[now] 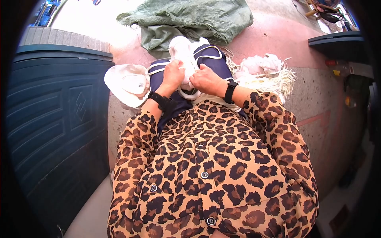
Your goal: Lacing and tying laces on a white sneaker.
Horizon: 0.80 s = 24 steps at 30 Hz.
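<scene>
A white sneaker (181, 48) rests between my thighs, its toe pointing away from me and its round heel opening nearest my body. My left hand (174, 75) is closed at the left side of the lacing, thumb and fingers pinched on a white shoelace. On the other side my right hand (208, 81) is also closed, its fingers pinching lace beside the tongue. Both hands cover much of the shoe's middle, so the eyelets are hard to make out. A thin pale strand runs leftward from near my left hand.
To my left stands a white bag-like holder (113, 81) with a white labelled piece inside. A bundle of cream strings (279, 82) lies at my right under crumpled white material (258, 63). A green woven sack (194, 20) spreads ahead. A dark blue panelled door (59, 99) flanks my left.
</scene>
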Each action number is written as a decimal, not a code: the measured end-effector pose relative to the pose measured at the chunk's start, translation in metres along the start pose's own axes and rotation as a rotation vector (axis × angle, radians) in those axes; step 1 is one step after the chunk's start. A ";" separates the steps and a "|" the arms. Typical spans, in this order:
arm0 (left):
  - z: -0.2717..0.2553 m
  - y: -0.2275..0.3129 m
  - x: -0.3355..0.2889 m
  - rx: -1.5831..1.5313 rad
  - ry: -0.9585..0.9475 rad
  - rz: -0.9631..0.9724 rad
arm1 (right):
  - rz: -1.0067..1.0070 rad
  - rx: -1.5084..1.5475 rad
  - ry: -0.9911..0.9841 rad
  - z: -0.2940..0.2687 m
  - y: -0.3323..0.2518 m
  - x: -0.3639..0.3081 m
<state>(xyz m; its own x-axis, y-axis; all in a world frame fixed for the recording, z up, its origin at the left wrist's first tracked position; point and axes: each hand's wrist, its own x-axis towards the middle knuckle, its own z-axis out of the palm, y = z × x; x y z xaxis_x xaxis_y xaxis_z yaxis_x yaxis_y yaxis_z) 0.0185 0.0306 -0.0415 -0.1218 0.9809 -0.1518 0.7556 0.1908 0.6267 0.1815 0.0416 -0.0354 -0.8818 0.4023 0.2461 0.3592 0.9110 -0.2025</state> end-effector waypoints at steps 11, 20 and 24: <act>-0.003 -0.005 0.007 -0.686 -0.213 -0.308 | 0.600 0.542 -0.038 0.000 0.024 0.003; -0.009 -0.004 0.002 -0.814 -0.198 -0.290 | 0.566 0.512 -0.276 0.013 0.030 0.022; -0.012 0.001 -0.004 0.037 -0.035 0.143 | 0.645 0.869 -0.067 -0.006 0.048 0.007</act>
<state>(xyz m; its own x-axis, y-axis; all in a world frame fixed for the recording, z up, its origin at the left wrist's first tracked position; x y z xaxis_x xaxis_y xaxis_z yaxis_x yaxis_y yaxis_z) 0.0127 0.0273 -0.0311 0.0113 0.9959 -0.0899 0.7868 0.0467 0.6155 0.1940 0.0887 -0.0381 -0.6288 0.7529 -0.1941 0.4449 0.1436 -0.8840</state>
